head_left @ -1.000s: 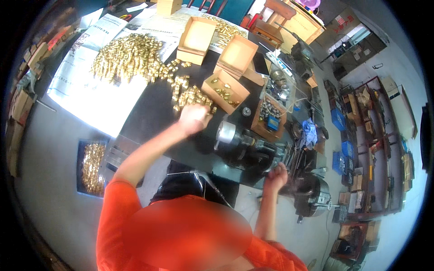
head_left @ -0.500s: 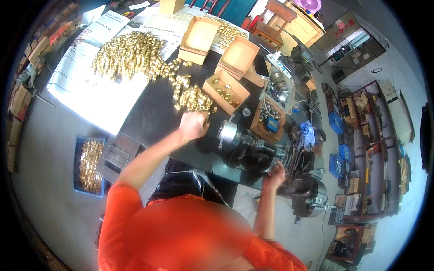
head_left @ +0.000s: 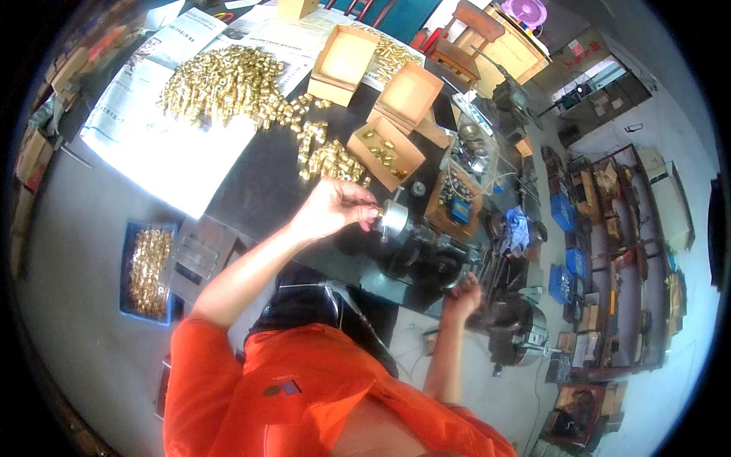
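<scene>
My left hand (head_left: 329,210) is closed in a pinch at the face of a silver chuck (head_left: 394,221) on a small dark bench machine (head_left: 417,250). Between thumb and fingers a bit of a brass fitting (head_left: 377,212) shows; most of it is hidden. My right hand (head_left: 462,297) has its fingers curled at the machine's other end, by a round handwheel (head_left: 455,276); its exact grip is partly hidden. Just beyond my left hand lies a small heap of brass fittings (head_left: 333,161). An open cardboard box (head_left: 405,177) with several fittings stands beside that heap.
A large brass pile (head_left: 221,80) lies on newspaper (head_left: 126,126) at the far left. Two more open boxes (head_left: 344,57) (head_left: 409,93) stand behind. A blue crate (head_left: 128,305) of brass parts is at lower left. A tool box (head_left: 444,217) and a vise (head_left: 518,327) are at right.
My left hand has moved from the small brass heap right and slightly nearer to the chuck, now pinching a brass fitting there. My right hand has stayed by the handwheel.
</scene>
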Motion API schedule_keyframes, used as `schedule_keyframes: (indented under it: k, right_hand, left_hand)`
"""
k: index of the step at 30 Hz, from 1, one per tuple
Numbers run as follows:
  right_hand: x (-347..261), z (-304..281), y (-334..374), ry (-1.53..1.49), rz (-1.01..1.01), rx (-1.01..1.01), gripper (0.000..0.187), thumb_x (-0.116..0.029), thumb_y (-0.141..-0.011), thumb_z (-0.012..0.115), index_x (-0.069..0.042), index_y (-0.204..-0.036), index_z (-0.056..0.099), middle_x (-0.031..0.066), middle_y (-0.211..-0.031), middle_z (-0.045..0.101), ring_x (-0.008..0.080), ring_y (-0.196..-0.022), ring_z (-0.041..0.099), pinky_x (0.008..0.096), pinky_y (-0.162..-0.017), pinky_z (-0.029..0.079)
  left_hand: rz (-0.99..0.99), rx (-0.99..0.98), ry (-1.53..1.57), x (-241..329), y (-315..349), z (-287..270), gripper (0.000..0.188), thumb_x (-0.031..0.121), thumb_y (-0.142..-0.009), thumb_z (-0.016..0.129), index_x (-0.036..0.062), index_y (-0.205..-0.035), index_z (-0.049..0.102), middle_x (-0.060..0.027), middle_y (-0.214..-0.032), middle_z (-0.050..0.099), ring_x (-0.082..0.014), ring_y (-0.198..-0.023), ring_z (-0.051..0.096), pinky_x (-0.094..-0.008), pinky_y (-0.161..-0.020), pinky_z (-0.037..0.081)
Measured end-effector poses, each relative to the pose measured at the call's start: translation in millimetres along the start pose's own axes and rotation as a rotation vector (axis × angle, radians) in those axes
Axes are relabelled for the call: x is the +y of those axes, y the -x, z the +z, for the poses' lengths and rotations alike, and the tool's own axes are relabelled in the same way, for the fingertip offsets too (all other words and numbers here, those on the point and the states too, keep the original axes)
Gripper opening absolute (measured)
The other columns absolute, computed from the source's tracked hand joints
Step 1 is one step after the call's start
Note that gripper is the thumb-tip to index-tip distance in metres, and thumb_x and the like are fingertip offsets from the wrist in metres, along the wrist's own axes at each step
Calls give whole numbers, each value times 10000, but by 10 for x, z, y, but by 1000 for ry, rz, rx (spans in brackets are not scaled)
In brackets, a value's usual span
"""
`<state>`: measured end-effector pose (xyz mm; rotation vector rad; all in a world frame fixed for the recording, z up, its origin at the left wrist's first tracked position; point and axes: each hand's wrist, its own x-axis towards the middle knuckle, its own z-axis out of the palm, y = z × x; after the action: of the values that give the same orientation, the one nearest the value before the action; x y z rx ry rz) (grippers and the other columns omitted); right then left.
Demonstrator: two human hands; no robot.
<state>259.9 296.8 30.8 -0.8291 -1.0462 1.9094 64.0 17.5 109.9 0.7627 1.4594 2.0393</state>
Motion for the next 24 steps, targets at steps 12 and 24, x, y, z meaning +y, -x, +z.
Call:
schedule_keyframes:
  k: [12, 24]
  right_hand:
    - [-495, 5, 227, -49, -114, -235, 197, -178, -828, 467, 0, -897, 519, -38, -573, 309, 57, -474, 261, 199, -406, 208]
    - [-247, 567, -886, -59, -109, -211, 239, -185, -838, 412, 12, -914, 525, -53, -544, 242, 75, -458, 229, 228, -413, 224]
  left_hand:
    - [-58, -110, -101, 136, -91, -44, 107, -26, -749, 646, -62, -842, 609, -68, -739, 615, -112, -649, 595, -225, -631, 491]
    - [12, -137, -8, 39, -99, -52, 158, -41, -750, 638, -58, -903, 599, -82, -798, 619, -125, -681, 593, -247, -655, 509]
